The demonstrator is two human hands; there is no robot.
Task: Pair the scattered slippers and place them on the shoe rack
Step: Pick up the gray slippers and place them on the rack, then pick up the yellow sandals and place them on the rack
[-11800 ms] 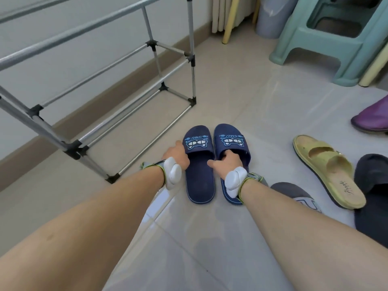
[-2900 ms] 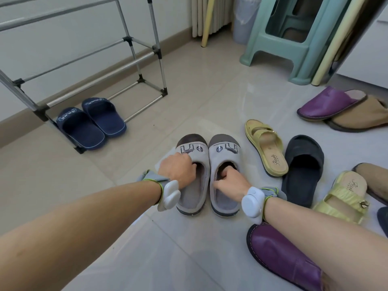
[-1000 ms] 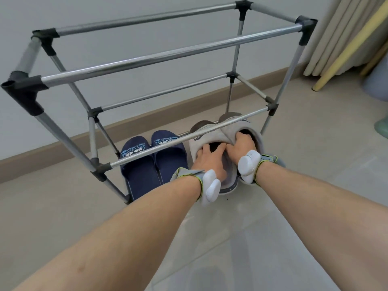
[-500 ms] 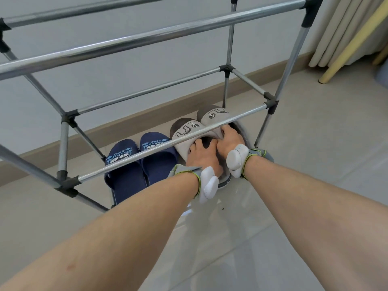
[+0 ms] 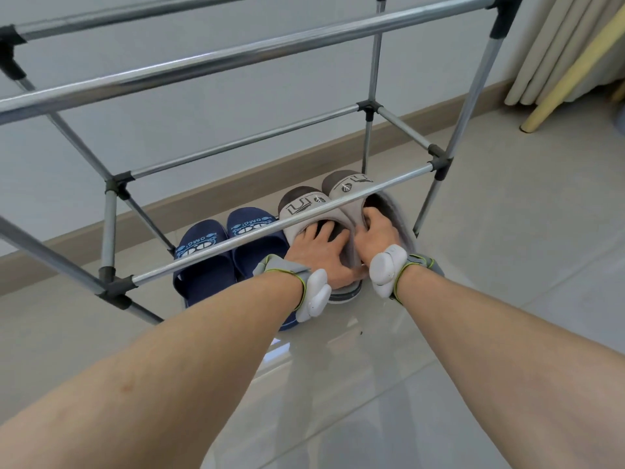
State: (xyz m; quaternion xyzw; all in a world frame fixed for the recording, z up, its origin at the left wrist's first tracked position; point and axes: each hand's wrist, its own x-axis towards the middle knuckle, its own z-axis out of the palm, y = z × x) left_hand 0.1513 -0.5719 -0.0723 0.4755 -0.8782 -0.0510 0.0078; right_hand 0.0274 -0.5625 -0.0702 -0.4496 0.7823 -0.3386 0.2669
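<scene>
A metal tube shoe rack point(image 5: 304, 214) stands against the wall. At its bottom level a pair of navy slippers point(image 5: 216, 262) lies side by side. Right of them is a pair of grey slippers: the left one point(image 5: 304, 206) and the right one point(image 5: 351, 186), toes toward the wall. My left hand point(image 5: 321, 255) rests in the opening of the left grey slipper with fingers spread. My right hand point(image 5: 375, 235) grips the inner edge of the right grey slipper. The heels of both grey slippers are hidden by my hands.
A pale curtain point(image 5: 554, 45) hangs at the back right, with a yellow pole point(image 5: 571, 72) leaning in front of it. A brown skirting board point(image 5: 203, 201) runs along the wall behind the rack. The floor is glossy tile point(image 5: 372, 367).
Both hands have pushed the grey slippers deeper under the rack's lower front bar, next to the navy pair. The left hand's fingers have spread out over its slipper.
</scene>
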